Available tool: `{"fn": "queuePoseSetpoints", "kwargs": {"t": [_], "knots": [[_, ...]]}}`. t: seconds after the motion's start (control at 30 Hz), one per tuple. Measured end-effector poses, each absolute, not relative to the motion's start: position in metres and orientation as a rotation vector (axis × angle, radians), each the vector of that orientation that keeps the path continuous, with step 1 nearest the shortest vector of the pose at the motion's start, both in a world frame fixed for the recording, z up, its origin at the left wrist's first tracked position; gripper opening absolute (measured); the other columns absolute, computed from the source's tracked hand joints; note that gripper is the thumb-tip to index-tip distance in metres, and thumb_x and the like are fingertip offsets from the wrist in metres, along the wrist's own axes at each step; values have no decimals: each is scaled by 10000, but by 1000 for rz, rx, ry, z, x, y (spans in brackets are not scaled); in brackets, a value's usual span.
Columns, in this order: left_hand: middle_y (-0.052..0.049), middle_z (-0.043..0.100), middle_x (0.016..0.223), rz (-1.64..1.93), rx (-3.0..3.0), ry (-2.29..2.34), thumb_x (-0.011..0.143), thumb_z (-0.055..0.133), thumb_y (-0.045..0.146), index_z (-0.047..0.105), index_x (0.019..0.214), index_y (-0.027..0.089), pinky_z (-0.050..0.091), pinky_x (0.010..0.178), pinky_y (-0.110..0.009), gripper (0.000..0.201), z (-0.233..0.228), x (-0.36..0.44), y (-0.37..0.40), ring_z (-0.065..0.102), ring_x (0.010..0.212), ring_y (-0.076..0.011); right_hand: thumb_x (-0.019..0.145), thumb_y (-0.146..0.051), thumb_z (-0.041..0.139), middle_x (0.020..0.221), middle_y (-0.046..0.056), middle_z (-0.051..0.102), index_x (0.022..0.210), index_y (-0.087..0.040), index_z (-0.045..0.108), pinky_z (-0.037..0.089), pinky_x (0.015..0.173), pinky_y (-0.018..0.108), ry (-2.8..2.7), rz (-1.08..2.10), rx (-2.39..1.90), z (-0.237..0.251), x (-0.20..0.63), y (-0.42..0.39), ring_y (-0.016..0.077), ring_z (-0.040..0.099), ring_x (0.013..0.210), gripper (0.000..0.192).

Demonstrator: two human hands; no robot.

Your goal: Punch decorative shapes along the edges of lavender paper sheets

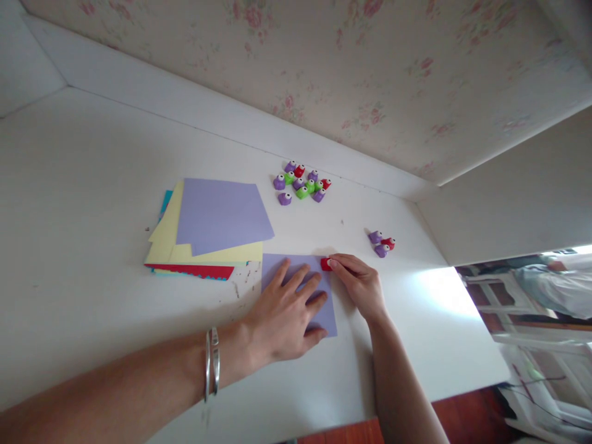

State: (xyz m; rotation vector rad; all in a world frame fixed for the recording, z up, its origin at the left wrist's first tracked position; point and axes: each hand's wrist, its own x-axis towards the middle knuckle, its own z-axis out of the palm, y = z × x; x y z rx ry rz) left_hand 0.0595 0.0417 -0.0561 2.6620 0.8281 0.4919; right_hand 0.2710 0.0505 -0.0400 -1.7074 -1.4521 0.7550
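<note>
White surface (92,185) carries a paper stack (208,228) at nine o'clock, small punches (303,182) at twelve, one purple sheet (277,268) centrally.

Two bare forearms enter from the bottom of the frame, without sleeves. The left hand (287,314), at lower centre, has two thin silver metal bangles (211,365) side by side around its wrist. The right hand (358,282), just right of centre, wears no rings or bracelets.
</note>
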Motion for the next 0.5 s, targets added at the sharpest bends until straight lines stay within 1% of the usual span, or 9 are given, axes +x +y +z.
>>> {"fn": "queuePoseSetpoints", "kwargs": {"t": [0.17,0.3,0.33,0.4,0.5], "knots": [[-69,444,1464,471,2670,837,953,363,620,533,1349,254,107,1191,-588,566,-56,60,42,289,1425,-318,809,-444,723,1102,51,735,975,-253,788,487,967,370,-1392,925,-1767,-32,273,55,233,651,1061,261],[-64,432,1478,456,2693,846,955,354,622,527,1361,261,95,1192,-590,571,-55,60,41,286,1426,-317,760,-435,751,1039,58,757,962,-229,791,480,958,383,-1339,1107,-1809,-23,278,64,233,665,1013,291],[-63,431,1480,453,2698,847,954,352,623,527,1362,262,95,1191,-592,572,-55,59,41,288,1424,-318,736,-433,766,999,64,764,963,-216,792,492,930,384,-1313,1161,-1832,-21,280,67,231,673,972,315],[-64,423,1487,449,2705,846,954,347,627,526,1365,261,96,1189,-596,579,-55,59,41,294,1418,-322,701,-438,784,908,72,769,959,-191,793,521,822,368,-1293,1255,-1890,-16,283,73,216,676,851,357],[-67,414,1495,445,2708,841,952,341,632,531,1365,258,96,1189,-596,588,-55,60,42,303,1412,-322,686,-449,789,808,66,759,922,-183,798,503,649,316,-1357,1299,-1969,-10,286,82,172,623,683,356]]}}
